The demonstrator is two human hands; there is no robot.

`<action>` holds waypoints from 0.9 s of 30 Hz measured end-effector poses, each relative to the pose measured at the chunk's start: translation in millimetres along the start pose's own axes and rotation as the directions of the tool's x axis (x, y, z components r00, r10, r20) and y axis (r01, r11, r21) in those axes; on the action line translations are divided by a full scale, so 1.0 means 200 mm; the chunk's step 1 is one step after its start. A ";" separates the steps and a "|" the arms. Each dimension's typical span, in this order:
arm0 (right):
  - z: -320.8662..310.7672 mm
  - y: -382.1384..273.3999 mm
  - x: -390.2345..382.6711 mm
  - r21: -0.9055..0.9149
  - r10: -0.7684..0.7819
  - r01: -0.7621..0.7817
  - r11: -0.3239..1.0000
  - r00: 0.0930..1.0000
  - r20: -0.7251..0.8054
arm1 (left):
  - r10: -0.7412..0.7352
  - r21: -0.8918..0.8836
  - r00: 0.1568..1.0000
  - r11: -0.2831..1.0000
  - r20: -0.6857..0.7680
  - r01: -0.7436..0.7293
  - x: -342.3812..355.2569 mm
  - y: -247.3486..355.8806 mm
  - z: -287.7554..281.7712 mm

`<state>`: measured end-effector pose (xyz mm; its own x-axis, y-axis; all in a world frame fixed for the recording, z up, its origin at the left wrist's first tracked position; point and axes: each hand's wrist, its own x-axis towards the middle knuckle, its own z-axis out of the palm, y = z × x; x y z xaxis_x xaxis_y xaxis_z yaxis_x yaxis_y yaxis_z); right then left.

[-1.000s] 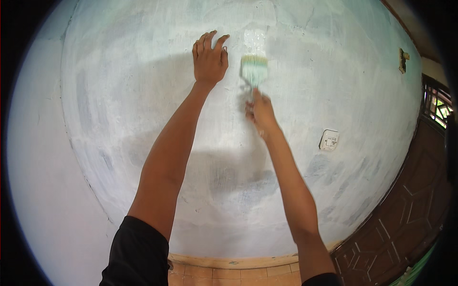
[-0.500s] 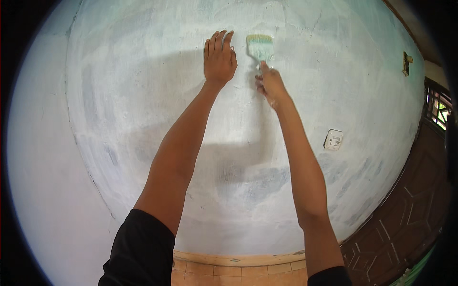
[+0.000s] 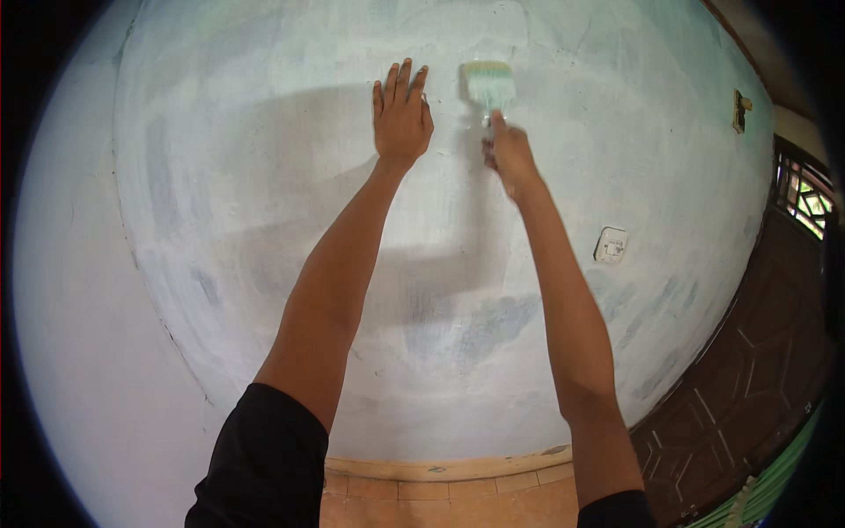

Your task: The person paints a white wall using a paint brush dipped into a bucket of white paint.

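Observation:
My left hand (image 3: 401, 123) is open with fingers spread, resting on the patchily painted whitish wall (image 3: 255, 176). Just to its right, my right hand (image 3: 510, 154) grips the handle of a wide paintbrush (image 3: 488, 84) with pale mint-green paint on it. The brush is held upright, bristles up, against the wall, slightly blurred. The shadows of my arms fall on the wall below and to the left of my hands.
A white switch plate (image 3: 610, 245) sits on the wall right of my forearm, and an unfinished fixture (image 3: 740, 112) higher up. A dark wooden door (image 3: 722, 387) with a barred window (image 3: 801, 192) stands at the right. Green fabric (image 3: 775, 484) lies lower right; orange floor tiles (image 3: 449, 502) show below.
The brush in my right hand has moved up and to the right. My left hand has shifted slightly right and stays open on the wall.

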<state>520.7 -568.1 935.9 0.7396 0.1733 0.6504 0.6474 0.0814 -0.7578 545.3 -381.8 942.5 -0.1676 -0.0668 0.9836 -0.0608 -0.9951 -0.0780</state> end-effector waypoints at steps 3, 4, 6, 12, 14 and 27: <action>0.00 -0.01 0.15 0.101 0.025 -0.026 0.995 1.000 0.010 | -0.010 -0.023 1.000 1.000 -0.006 0.009 -0.02 0.00 0.00; 0.00 0.01 0.16 0.103 0.046 -0.045 0.994 0.999 -0.009 | -0.003 -0.047 1.000 0.999 -0.007 0.003 -0.02 0.02 0.00; 0.02 0.15 0.04 0.096 0.091 -0.089 0.991 0.996 -0.015 | 0.022 -0.045 1.000 0.999 0.008 -0.022 -0.03 -0.02 -0.02; 0.07 0.64 -0.58 0.164 0.336 -0.318 0.934 0.937 -0.097 | 0.013 -0.057 1.000 0.998 0.005 -0.013 -0.04 -0.01 -0.01; 0.11 0.64 -0.72 0.163 0.374 -0.358 0.919 0.925 -0.075 | 0.008 -0.049 1.000 0.999 -0.007 -0.008 -0.06 -0.04 0.00; 0.11 0.68 -0.56 0.052 0.245 -0.240 0.969 0.961 -0.126 | 0.024 -0.057 1.000 0.998 -0.017 -0.025 -0.07 -0.03 0.01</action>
<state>521.4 -554.7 758.9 0.8928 0.0633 0.4460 0.4400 0.0887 -0.8936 550.1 -375.4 929.4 -0.1858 -0.0897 0.9785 -0.1126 -0.9873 -0.1119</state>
